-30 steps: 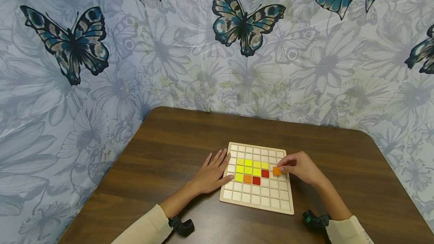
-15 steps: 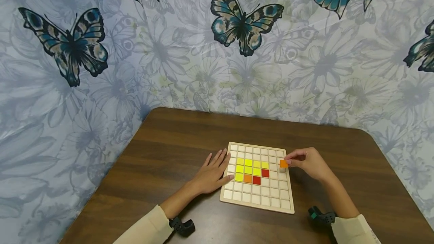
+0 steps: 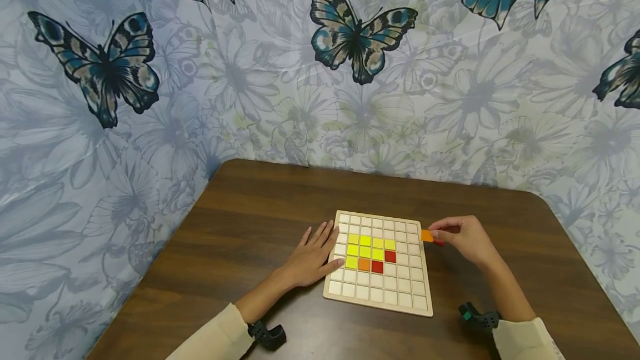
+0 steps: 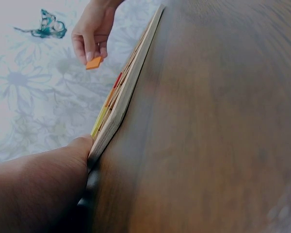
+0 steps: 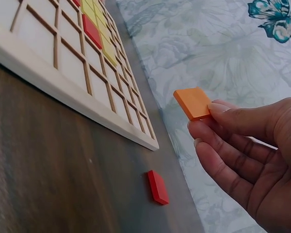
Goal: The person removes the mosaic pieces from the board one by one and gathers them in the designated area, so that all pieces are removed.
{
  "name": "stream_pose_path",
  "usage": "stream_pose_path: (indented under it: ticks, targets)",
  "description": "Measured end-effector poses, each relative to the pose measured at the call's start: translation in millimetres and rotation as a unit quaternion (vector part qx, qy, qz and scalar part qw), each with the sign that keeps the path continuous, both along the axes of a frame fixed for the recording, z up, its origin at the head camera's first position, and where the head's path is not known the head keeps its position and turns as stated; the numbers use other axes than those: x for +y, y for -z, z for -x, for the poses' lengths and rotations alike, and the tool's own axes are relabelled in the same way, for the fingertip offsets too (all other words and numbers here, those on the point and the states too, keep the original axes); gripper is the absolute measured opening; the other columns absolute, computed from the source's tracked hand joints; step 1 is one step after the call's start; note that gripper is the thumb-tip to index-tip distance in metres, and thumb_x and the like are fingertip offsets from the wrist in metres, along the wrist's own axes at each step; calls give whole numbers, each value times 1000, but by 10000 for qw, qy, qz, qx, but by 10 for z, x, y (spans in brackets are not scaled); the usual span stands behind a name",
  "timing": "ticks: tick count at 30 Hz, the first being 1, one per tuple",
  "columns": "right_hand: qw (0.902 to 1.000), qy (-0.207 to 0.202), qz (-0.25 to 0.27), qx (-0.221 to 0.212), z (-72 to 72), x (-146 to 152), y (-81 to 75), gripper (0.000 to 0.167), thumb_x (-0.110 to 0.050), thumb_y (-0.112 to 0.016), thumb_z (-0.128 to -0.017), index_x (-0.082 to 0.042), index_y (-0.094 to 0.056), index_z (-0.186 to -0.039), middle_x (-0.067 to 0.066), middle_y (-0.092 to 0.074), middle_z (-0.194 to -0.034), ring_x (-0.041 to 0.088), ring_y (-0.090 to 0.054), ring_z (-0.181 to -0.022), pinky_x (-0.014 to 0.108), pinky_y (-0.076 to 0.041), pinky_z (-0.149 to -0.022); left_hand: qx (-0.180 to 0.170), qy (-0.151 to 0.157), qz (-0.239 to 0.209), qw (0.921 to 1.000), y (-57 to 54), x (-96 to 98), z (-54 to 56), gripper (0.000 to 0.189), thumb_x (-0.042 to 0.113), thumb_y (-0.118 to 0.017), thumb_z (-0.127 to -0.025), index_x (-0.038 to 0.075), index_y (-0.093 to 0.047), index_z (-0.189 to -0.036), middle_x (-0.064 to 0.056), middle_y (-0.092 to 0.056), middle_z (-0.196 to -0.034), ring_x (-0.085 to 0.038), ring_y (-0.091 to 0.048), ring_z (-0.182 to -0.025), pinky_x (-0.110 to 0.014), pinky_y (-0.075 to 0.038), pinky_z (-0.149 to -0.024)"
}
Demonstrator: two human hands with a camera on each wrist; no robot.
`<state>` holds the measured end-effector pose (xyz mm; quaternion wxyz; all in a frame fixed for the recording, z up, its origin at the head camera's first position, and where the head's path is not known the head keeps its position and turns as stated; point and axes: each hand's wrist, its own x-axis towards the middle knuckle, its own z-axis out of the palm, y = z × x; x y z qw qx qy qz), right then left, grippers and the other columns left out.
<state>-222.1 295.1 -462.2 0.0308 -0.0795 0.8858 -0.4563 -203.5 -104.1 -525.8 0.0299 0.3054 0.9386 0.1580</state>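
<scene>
Brown wood surface (image 3: 370, 190) passable beyond square pale-wood grid board (image 3: 377, 294) — left hand (image 3: 311, 258) blocks left edge, flat red tile (image 5: 158, 188) off right.

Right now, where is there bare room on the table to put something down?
Bare table lies between board and wall, and left of the left hand. The board's right edge is crowded: right hand, orange tile, red tile.

We see eight yellow square tiles (image 3: 365, 251), three red square tiles (image 3: 390, 256), two orange square tiles (image 3: 364, 264), one pale wooden grid board (image 3: 391, 285), two bare hands (image 3: 311, 260).
</scene>
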Motion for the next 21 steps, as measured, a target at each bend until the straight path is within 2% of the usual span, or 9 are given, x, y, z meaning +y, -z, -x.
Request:
stream_pose_path:
  ticks: [6,13,18,21]
  targets:
    - [9999,88,86,57,16,94,-40,26,-24,-75,-94,-2,-78,-108,13,-77,-97,27,-73,-88,38,-58,-77,32,-5,-27,10000,7,-5,12,81,58,-38,-105,6,-14,-163,-16,-7,-169,-31,-7,-156,-59,-6,-121]
    - [9995,231,178,100,26,186,-47,29,-23,-73,-96,2,-76,-110,17,-76,-103,26,-75,-87,37,-59,-81,105,55,-266,9996,54,-11,33,81,56,-40,-106,4,-16,-163,-17,-10,-169,-33,-10,-156,-61,-8,-120]
    - [9993,370,63,55,23,268,-1,29,-23,-72,-97,2,-76,-111,18,-76,-104,30,-75,-89,31,-59,-80,60,36,-169,9998,60,-15,38,81,59,-36,-106,6,-14,-163,-15,-8,-170,-31,-7,-156,-60,-6,-121]
    - [9991,417,49,4,14,322,33,30,-22,-72,-97,3,-75,-112,18,-76,-104,29,-76,-88,25,-58,-78,6,17,-45,10000,41,-8,21,81,60,-34,-106,7,-12,-163,-15,-6,-170,-29,-6,-156,-59,-6,-122]
